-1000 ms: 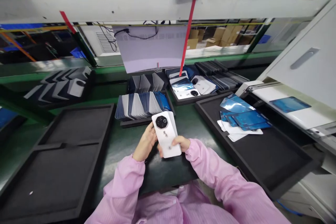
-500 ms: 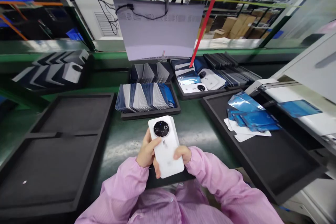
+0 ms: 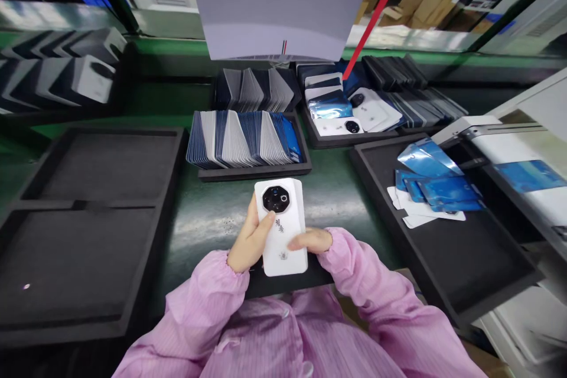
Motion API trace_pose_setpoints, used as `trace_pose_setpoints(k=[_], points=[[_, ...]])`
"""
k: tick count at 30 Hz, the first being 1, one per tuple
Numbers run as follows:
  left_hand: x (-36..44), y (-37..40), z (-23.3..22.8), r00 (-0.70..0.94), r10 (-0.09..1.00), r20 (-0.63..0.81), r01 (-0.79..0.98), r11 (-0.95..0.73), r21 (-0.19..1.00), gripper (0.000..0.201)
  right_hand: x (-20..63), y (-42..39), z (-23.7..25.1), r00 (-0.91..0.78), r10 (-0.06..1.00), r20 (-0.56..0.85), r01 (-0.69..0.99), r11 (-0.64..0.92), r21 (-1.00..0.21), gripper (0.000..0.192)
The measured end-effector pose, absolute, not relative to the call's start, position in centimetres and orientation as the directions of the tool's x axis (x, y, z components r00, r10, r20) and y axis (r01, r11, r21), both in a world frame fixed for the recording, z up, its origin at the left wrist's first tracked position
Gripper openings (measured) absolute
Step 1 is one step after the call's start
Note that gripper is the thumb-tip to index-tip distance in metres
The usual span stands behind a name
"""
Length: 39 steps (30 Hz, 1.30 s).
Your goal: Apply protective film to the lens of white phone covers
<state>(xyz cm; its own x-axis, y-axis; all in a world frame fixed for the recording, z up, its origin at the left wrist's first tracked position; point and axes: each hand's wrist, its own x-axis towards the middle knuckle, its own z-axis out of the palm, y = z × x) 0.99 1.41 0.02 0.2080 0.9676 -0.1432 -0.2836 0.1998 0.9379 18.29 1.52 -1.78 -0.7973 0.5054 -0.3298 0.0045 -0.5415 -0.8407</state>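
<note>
Both hands hold white phone back covers (image 3: 286,233) over the front of the bench. A black, many-sided camera area is at the top, with small dark marks below it. A second edge shows on the right, so more than one seems stacked; I cannot tell how many. My left hand (image 3: 252,236) grips the left side, thumb on the front face and fingers hidden behind. My right hand (image 3: 312,240) pinches the lower right side, thumb across the front. Just beyond the hands stands a black tray (image 3: 257,173) filled with fanned white and blue sheets (image 3: 239,139).
A dark two-part tray (image 3: 84,207) lies at left. On the right, another tray (image 3: 469,271) holds blue film pieces (image 3: 452,189) and white panels. Behind are trays of covers (image 3: 376,112) and stacked covers (image 3: 93,77). A hanging panel (image 3: 283,6) and red strip (image 3: 376,12) are overhead.
The view has tilted down and moved closer to the bench. My left fingers, seen beneath the covers before, are now hidden. Both hands still grip the covers, which stand more upright.
</note>
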Motion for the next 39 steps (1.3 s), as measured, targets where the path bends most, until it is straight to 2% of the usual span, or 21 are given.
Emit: trace_pose_setpoints(k=[2,4,6,7,9,11,13,20,26,29,32,35,37,39], points=[[0.9,2.2,-0.6,0.173,0.975,-0.136,-0.289,0.183,0.940,0.060,19.4,2.7,-0.6,-0.723,0.583,-0.371,0.177,-0.362,-0.915,0.033],[0.7,2.9,-1.0,0.202,0.963,-0.180,-0.272,0.232,0.934,0.062,20.5,3.9,0.8,-0.516,0.781,-0.353,0.305,-0.217,-0.927,0.035],[0.5,3.4,-1.2,0.230,0.953,-0.196,-0.243,0.251,0.937,0.062,21.0,4.8,2.2,-0.183,0.972,-0.149,0.357,-0.075,-0.931,0.034],[0.5,3.4,-1.2,0.233,0.954,-0.187,-0.227,0.241,0.944,0.060,20.9,5.0,2.7,-0.048,0.999,0.001,0.387,0.020,-0.922,0.031],[0.4,3.2,-1.2,0.231,0.961,-0.150,-0.193,0.197,0.961,0.056,20.0,5.2,3.3,0.034,0.965,0.260,0.475,0.213,-0.854,0.027],[0.4,2.6,-1.1,0.235,0.963,-0.132,-0.146,0.169,0.975,0.055,18.6,5.2,3.1,-0.059,0.937,0.346,0.526,0.323,-0.787,0.025],[0.4,1.9,-1.0,0.232,0.965,-0.124,-0.096,0.150,0.984,0.058,17.4,5.0,2.5,-0.106,0.941,0.322,0.535,0.327,-0.779,0.020],[0.3,0.7,-1.3,0.242,0.962,-0.126,-0.022,0.136,0.991,0.074,17.1,4.2,1.5,-0.023,0.963,0.268,0.505,0.242,-0.828,0.013],[0.3,0.6,-1.4,0.274,0.948,-0.161,0.031,0.159,0.987,0.076,17.7,4.3,1.7,-0.064,0.989,0.134,0.460,0.148,-0.876,0.009],[0.4,0.8,-1.3,0.231,0.958,-0.172,0.010,0.174,0.985,0.074,17.4,4.2,1.5,-0.080,0.968,0.239,0.532,0.244,-0.811,0.008],[0.4,1.2,-1.0,0.210,0.958,-0.194,-0.074,0.214,0.974,0.069,16.7,3.7,1.2,-0.208,0.848,0.487,0.599,0.504,-0.622,0.008],[0.1,1.8,-0.3,0.159,0.975,-0.158,-0.089,0.173,0.981,0.060,16.0,3.1,1.0,-0.403,0.659,0.635,0.503,0.739,-0.448,0.011],[-0.1,2.1,0.0,0.114,0.986,-0.121,-0.085,0.131,0.988,0.056,15.7,2.9,0.9,-0.443,0.587,0.678,0.435,0.802,-0.410,0.015],[-0.3,2.3,0.2,0.095,0.990,-0.108,-0.105,0.117,0.988,0.055,15.6,2.7,0.8,-0.443,0.563,0.698,0.395,0.821,-0.411,0.018]])
